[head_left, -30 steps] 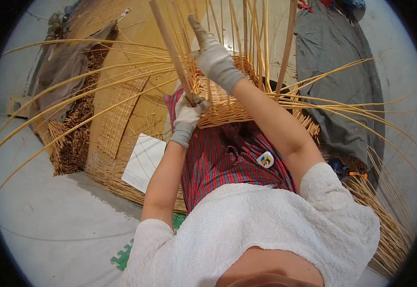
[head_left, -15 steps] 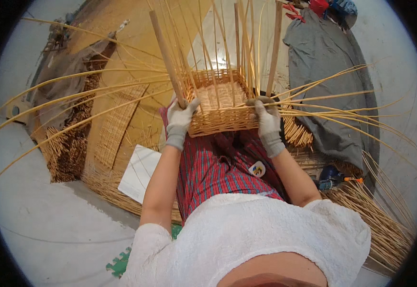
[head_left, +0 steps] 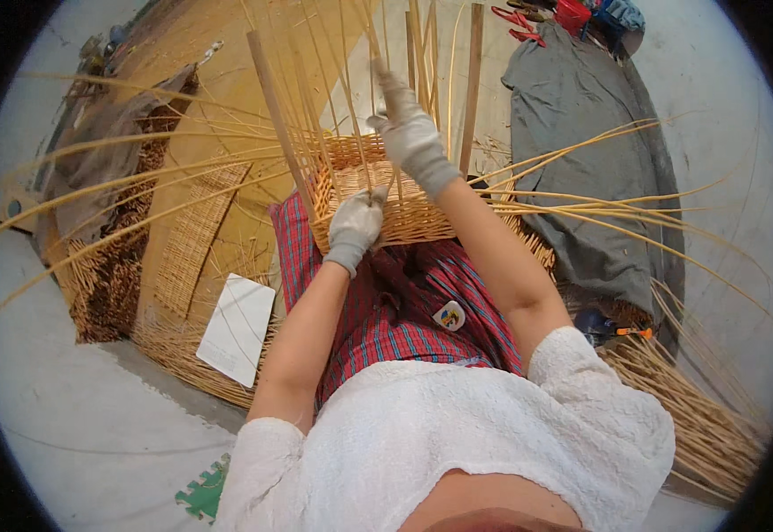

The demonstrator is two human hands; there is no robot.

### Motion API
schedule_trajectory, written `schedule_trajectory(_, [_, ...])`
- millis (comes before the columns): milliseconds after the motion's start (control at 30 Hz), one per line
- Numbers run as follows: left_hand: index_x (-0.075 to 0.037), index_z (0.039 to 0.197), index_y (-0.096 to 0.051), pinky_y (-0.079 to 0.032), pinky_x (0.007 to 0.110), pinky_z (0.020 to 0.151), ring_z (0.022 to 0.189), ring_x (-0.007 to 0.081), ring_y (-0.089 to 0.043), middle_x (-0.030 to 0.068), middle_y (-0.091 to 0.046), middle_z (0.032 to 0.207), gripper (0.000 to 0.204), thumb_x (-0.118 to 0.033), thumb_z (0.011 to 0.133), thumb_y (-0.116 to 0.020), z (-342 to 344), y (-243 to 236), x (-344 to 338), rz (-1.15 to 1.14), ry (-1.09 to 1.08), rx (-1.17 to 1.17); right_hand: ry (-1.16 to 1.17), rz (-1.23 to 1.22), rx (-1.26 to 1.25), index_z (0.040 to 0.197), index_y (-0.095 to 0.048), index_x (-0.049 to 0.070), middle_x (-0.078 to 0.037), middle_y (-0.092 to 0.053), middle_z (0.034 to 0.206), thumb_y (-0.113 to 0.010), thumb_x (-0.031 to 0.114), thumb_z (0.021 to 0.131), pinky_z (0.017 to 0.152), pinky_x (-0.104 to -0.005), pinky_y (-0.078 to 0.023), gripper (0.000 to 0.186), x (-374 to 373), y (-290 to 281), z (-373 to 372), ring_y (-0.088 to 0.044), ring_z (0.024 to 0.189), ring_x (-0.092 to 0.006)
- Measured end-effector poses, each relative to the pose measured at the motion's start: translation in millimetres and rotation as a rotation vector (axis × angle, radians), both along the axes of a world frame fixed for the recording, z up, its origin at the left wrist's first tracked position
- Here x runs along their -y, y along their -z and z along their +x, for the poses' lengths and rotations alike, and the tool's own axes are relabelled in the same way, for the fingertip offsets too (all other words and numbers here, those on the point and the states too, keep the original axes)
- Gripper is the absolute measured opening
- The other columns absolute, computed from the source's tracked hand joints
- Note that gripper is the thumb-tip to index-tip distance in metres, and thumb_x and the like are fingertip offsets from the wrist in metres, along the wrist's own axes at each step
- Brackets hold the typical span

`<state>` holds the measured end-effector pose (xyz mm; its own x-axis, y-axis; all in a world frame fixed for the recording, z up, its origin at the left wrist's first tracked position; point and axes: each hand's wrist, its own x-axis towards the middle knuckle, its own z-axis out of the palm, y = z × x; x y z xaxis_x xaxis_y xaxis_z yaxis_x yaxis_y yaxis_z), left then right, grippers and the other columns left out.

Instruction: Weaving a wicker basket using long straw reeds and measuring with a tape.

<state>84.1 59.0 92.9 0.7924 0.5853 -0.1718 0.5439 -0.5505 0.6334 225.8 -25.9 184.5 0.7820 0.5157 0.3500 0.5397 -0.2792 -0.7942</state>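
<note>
A rectangular wicker basket (head_left: 422,222) rests on my lap, its woven walls low and many upright rods rising from them. My left hand (head_left: 357,222), in a pale glove with grey fingertips, is closed on the basket's front wall, beside a thin upright rod. Above the basket is my gloved right hand (head_left: 411,133), its fingers stretched upward and its thumb apart, slightly blurred, among the upright rods. Thicker wooden posts stand at the corners, one being the left post (head_left: 276,115). Long loose canes (head_left: 129,173) fan out to the left and others (head_left: 599,208) to the right.
A grey cloth (head_left: 581,133) covers a pile at the right. Bundled canes (head_left: 697,408) lie at the lower right. On the left are a woven panel (head_left: 199,239), a white board (head_left: 238,328) and a stack of cut canes (head_left: 107,284). A red container (head_left: 573,13) is at the back.
My right hand has left the basket's right front corner and risen over its middle. The left hand has shifted from the left corner post to the middle of the front wall.
</note>
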Motion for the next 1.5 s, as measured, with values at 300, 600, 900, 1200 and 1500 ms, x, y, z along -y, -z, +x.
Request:
schedule_trajectory(300, [-0.008,0.123,-0.059,-0.056,0.04,0.08,0.089,0.0301,-0.072,0.0165,-0.073,0.1,0.028,-0.024,0.101,-0.059,-5,-48,26,-0.01,-0.198,0.503,0.166,0.838,-0.753,0.112,-0.062,0.005,-0.009,-0.072,0.102,-0.06,0.017,0.103,0.06,-0.027,-0.056,0.015,189,97,-41,-0.071,0.093,-0.02])
schedule_trajectory(600, [-0.012,0.12,-0.063,-0.056,0.04,0.08,0.083,0.0274,-0.074,0.0144,-0.074,0.085,0.04,-0.045,0.104,-0.049,61,-30,67,-0.277,0.092,-0.044,0.125,0.067,0.332,0.127,-0.059,0.001,-0.012,-0.07,0.107,-0.069,0.011,0.093,0.083,-0.0346,-0.055,0.037,101,-20,19,-0.067,0.097,-0.0212])
schedule_trajectory(900, [-0.011,0.124,-0.062,-0.059,0.038,0.071,0.072,0.021,-0.074,0.0128,-0.074,0.1,0.029,-0.027,0.1,-0.062,50,-35,70,-0.688,0.012,0.208,0.473,0.386,0.25,0.132,-0.049,0.007,-0.006,-0.068,0.082,-0.046,0.008,0.105,0.071,-0.0318,-0.056,0.027,151,70,61,-0.066,0.075,-0.0158])
schedule_trajectory(1200, [-0.037,0.159,-0.03,-0.03,0.069,0.11,0.127,0.0225,-0.052,-0.0047,-0.055,0.135,0.092,-0.023,0.078,-0.072,30,-11,86,0.628,0.401,0.201,0.337,0.722,-0.266,0.129,-0.052,0.006,-0.008,-0.064,0.083,-0.046,0.007,0.106,0.07,-0.0324,-0.056,0.024,165,81,61,-0.062,0.068,-0.0152])
schedule_trajectory(1500, [-0.02,0.148,-0.049,-0.04,0.048,0.112,0.125,0.0219,-0.053,0.0034,-0.059,0.132,0.061,-0.047,0.095,-0.062,37,5,99,-0.382,0.207,0.779,-0.482,0.355,-0.3,0.136,-0.062,0.007,-0.013,-0.065,0.128,-0.076,0.006,0.085,0.103,-0.0374,-0.049,0.053,101,29,-88,-0.061,0.119,-0.0241])
